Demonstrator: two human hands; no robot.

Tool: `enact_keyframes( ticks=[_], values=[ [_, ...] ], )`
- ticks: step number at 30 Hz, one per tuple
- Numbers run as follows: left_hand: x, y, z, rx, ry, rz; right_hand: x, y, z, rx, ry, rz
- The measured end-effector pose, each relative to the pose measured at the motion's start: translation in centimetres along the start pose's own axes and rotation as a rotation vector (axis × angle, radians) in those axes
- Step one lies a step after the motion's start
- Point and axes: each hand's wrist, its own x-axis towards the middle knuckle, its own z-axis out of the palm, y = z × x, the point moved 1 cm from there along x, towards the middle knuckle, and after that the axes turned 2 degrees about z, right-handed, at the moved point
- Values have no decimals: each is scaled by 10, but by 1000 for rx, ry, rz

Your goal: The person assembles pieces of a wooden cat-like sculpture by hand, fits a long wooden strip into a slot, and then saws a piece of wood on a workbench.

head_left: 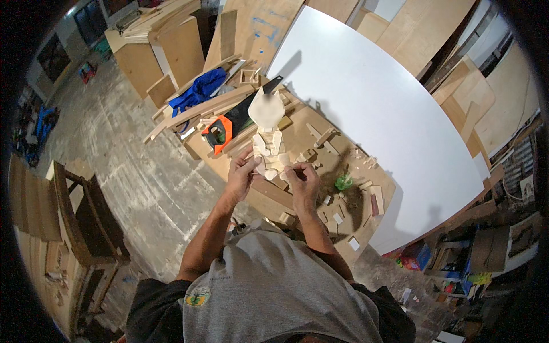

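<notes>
A pale wooden figure (266,114) with a head that has two pointed ears and a body of small shaped pieces is in front of me, above the workbench (269,191). My left hand (242,174) grips its lower left side, thumb on top. My right hand (303,184) has its fingers closed on the figure's lower right piece (285,160). Behind the figure lies a handsaw (219,132) with an orange and black handle. To the right on the bench are a small wooden toy plane shape (323,138) and a crumpled green scrap (343,182).
Wood strips and a blue cloth (197,90) are piled at the bench's far left. A large white panel (366,114) leans behind the bench, with plywood sheets (426,28) around it. Small offcuts (337,218) lie at the right. A wooden cabinet frame (86,223) stands at left.
</notes>
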Motion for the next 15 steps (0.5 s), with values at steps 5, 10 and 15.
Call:
enact_keyframes(
  ticks=[5,10,15],
  values=[
    [1,4,0,10,-19,-17,9,6,-2,32,-90,64],
    [1,5,0,15,-40,-15,6,-1,-3,92,-125,50],
    [-1,8,5,23,-74,-33,7,5,-2,120,-106,32]
  ],
)
